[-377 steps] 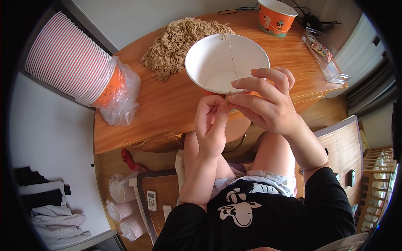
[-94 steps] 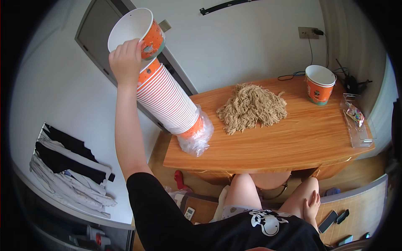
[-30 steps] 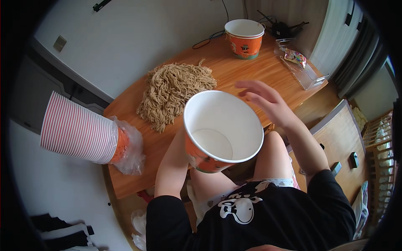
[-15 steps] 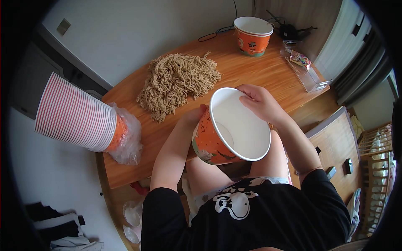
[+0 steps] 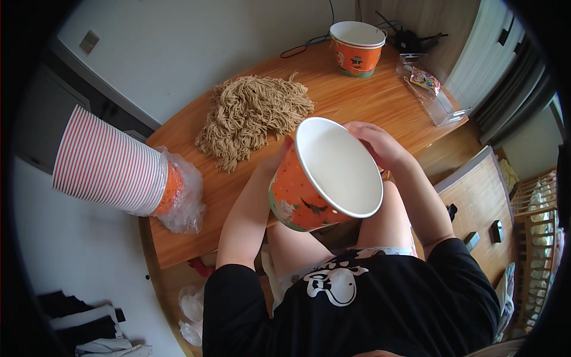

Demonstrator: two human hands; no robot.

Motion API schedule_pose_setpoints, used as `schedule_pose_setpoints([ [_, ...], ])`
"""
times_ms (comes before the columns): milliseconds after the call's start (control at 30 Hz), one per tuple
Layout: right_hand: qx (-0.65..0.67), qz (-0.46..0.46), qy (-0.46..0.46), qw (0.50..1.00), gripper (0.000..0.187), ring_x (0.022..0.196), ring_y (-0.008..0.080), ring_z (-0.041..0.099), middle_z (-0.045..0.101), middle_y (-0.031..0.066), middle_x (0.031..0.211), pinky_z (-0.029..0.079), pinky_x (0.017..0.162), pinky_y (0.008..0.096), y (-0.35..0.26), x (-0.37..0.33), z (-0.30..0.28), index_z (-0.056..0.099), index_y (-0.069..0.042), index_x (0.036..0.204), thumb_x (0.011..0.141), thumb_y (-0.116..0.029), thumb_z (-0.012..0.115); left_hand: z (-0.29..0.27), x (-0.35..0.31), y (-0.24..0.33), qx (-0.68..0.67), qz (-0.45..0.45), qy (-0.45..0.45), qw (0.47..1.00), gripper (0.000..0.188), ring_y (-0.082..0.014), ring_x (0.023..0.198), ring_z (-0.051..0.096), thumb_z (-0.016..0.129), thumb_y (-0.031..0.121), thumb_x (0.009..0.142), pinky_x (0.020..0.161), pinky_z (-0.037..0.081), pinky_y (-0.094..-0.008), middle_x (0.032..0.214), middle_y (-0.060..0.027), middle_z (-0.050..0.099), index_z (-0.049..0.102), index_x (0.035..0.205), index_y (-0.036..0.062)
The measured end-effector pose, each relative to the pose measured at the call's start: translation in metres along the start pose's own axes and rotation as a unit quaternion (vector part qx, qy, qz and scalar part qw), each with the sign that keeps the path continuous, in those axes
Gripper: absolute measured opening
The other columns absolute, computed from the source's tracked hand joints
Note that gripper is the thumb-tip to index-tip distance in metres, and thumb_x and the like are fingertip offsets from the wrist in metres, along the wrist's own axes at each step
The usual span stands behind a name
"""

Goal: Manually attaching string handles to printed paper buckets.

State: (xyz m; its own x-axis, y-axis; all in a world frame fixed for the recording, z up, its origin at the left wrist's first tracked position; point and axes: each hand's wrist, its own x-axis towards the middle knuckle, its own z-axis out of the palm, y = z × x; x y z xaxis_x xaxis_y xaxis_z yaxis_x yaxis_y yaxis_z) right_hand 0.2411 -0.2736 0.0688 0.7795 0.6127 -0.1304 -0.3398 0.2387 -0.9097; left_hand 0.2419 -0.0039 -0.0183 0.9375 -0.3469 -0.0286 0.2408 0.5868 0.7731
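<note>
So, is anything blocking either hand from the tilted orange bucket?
Nothing visible: the right hand is at the orange bucket, by its right rim, and the left hand lies behind its left side, mostly hidden.

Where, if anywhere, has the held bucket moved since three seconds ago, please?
Yes: judged against the table, the bucket has moved right and toward the table's near edge, away from the stack.

Single head-worn view, left of side-by-side fisheye pair. Looks from head height steeply down and forward. Black shirt [image 5: 380, 309] closest, filling lower edge; bucket [image 5: 324, 193] near lens around frame centre; counter [image 5: 351, 101] farther, across middle and upper frame; wall [image 5: 172, 53] beyond, upper left. Edges bow toward rim; corners black.
</note>
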Motion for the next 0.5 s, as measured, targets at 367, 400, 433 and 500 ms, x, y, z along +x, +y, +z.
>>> schedule_pose_setpoints([
  [367, 0.150, -0.072, -0.104, 0.981, 0.015, 0.095, 0.0136, 0.066, 0.066, 0.0052, 0.105, 0.057, 0.080, 0.0284, 0.030, 0.013, -0.006, 0.058, -0.005, 0.113, 0.100, -0.013, 0.059, 0.003, -0.009, -0.011, 0.004, -0.030, -0.001, 1.000, 0.055, -0.0200, 0.132, 0.048, 0.047, 0.042, 0.103, 0.110, 0.040, -0.0377, 0.143, -0.0105, 0.051, 0.039, 0.148, 0.0102],
  [400, 0.149, -0.071, -0.106, 0.981, 0.015, 0.095, 0.0136, 0.066, 0.066, 0.0052, 0.105, 0.057, 0.080, 0.0284, 0.030, 0.015, -0.003, 0.058, -0.005, 0.113, 0.100, -0.013, 0.059, 0.004, -0.009, -0.011, 0.004, -0.031, 0.001, 1.000, 0.055, -0.0200, 0.132, 0.048, 0.047, 0.042, 0.103, 0.110, 0.040, -0.0377, 0.143, -0.0105, 0.051, 0.039, 0.148, 0.0102],
  [433, 0.165, -0.065, -0.105, 0.979, 0.015, 0.095, 0.0138, 0.066, 0.066, 0.0050, 0.105, 0.057, 0.080, 0.0283, 0.029, 0.016, 0.000, 0.058, -0.006, 0.113, 0.100, -0.013, 0.059, 0.003, -0.008, -0.009, 0.004, -0.032, 0.003, 0.999, 0.055, -0.0200, 0.132, 0.048, 0.047, 0.042, 0.103, 0.110, 0.040, -0.0377, 0.143, -0.0106, 0.051, 0.039, 0.148, 0.0102],
  [500, 0.181, -0.060, -0.101, 0.976, 0.015, 0.094, 0.0139, 0.066, 0.066, 0.0049, 0.105, 0.057, 0.080, 0.0282, 0.030, 0.018, 0.004, 0.057, -0.007, 0.113, 0.099, -0.013, 0.060, 0.003, -0.005, -0.008, 0.004, -0.036, 0.005, 0.999, 0.055, -0.0200, 0.132, 0.048, 0.047, 0.042, 0.103, 0.110, 0.041, -0.0377, 0.143, -0.0106, 0.051, 0.039, 0.148, 0.0102],
])
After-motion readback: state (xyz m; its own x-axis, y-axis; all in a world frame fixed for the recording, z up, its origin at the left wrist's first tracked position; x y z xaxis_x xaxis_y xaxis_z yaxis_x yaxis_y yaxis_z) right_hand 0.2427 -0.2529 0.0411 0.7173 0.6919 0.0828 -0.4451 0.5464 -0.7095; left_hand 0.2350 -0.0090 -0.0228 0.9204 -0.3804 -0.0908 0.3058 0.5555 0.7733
